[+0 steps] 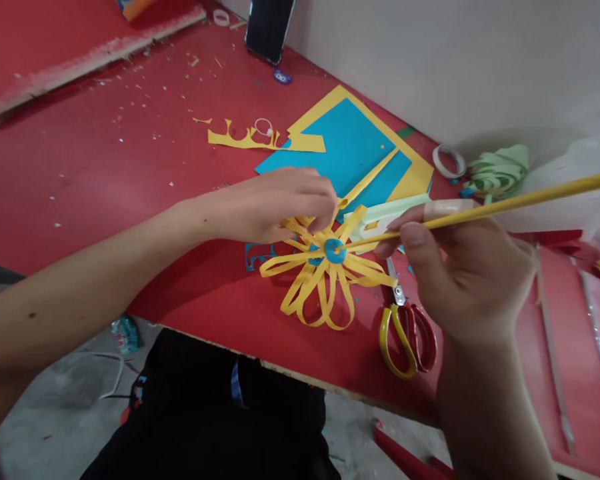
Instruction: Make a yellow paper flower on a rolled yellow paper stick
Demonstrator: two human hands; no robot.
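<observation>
A yellow paper flower [325, 277] with looped strip petals and blue round centres hangs just over the red table. At its upper left, my left hand [300, 203] is closed with the fingertips pinching petals. My right hand [460, 267] grips a long thin yellow stick [530, 201], which looks like rolled paper. The stick's tip meets the blue disc [335, 251] in the flower's middle. A strip of tape wraps one right finger. Scissors [403, 330] with one yellow and one red handle lie below my right hand.
Blue [345, 137] and yellow [423, 167] sheets lie behind the flower, with a yellow offcut [265, 141] to their left. A tape roll [449, 162] and a pale green paper coil [500, 170] sit by the wall. A phone [270, 30] leans at the back.
</observation>
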